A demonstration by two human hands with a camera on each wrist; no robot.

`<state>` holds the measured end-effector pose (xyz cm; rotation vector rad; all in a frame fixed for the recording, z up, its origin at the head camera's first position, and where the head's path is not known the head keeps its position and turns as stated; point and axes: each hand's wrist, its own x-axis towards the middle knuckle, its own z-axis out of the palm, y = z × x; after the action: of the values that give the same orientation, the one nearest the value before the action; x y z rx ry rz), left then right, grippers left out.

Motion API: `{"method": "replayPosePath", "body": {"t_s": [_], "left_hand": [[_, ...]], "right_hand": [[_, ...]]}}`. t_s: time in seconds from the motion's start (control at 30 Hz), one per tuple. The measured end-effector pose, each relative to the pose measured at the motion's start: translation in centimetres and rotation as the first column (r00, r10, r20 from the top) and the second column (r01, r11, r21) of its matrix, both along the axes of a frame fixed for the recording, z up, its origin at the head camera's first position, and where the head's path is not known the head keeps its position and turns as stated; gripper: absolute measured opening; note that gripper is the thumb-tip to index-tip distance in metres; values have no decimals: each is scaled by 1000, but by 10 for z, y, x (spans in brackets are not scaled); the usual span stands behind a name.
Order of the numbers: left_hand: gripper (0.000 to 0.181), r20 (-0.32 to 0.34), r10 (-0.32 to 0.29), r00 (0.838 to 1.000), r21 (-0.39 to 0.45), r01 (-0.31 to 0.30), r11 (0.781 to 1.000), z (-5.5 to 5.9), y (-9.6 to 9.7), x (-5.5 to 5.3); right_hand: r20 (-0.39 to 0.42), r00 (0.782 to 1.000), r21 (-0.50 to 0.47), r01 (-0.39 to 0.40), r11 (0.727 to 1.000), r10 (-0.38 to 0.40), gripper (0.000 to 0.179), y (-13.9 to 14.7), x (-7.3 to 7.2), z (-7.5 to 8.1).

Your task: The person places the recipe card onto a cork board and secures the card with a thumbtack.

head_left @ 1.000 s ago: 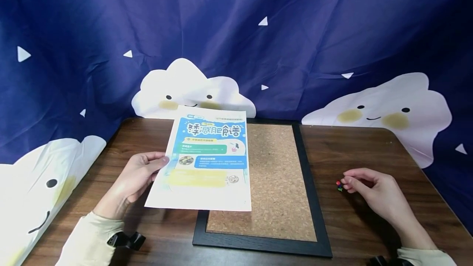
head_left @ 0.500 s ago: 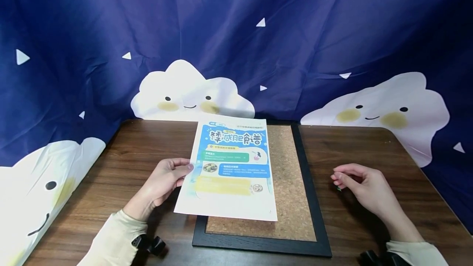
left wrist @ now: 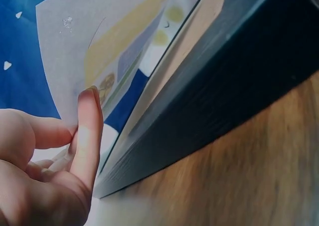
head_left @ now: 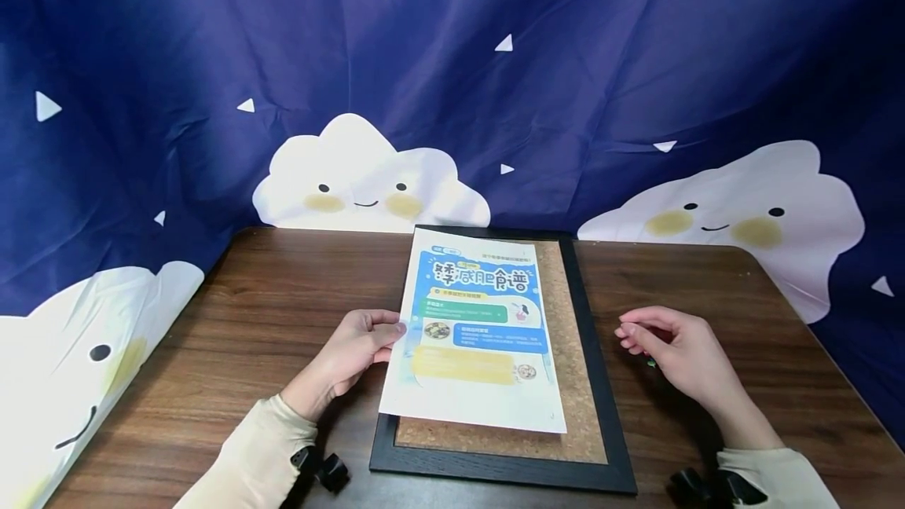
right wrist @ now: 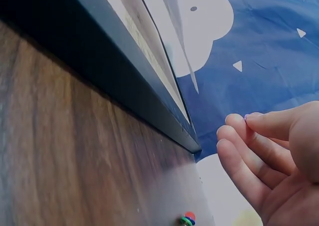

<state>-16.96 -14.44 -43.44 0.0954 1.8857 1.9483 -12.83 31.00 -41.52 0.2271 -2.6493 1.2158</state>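
In the head view my left hand (head_left: 360, 348) pinches the left edge of a printed paper sheet (head_left: 470, 395), thumb on top. The sheet hangs slightly tilted above a black-framed cork board (head_left: 580, 415), covering much of the cork; the left wrist view shows a gap under it. My right hand (head_left: 679, 352) hovers right of the board, thumb and index finger together. Between them the right wrist view shows a tiny purple bit, apparently a push pin (right wrist: 246, 117), mostly hidden. Below that hand several small coloured push pins (right wrist: 188, 218) lie on the table; only a green one (head_left: 651, 363) peeks out in the head view.
The brown wooden table (head_left: 297, 273) extends on both sides of the board. Behind it hangs a dark blue curtain (head_left: 438, 61) with smiling clouds and white triangles. Dark wrist cameras (head_left: 328, 471) sit at both cuffs, close to the tabletop.
My left hand has carried the sheet to the right and lower, from partly beside the board to over it. My right hand has shifted left towards the board, now covering most of the loose pins.
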Motion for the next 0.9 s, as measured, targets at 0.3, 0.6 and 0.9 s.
{"method": "replayPosePath", "body": {"t_s": [0.3, 0.6, 0.9], "left_hand": [[41, -14, -17, 1000, -20, 17, 1000, -6, 19, -7], [39, -55, -38, 998, -103, 32, 994, -6, 30, -11], [31, -63, -38, 997, -206, 24, 978, 0, 35, -10]], "right_hand": [[34, 999, 26, 3, 1000, -4, 17, -8, -4, 1], [55, 998, 13, -9, 1000, 8, 16, -12, -4, -1], [81, 996, 33, -31, 999, 29, 16, -17, -7, 3]]}}
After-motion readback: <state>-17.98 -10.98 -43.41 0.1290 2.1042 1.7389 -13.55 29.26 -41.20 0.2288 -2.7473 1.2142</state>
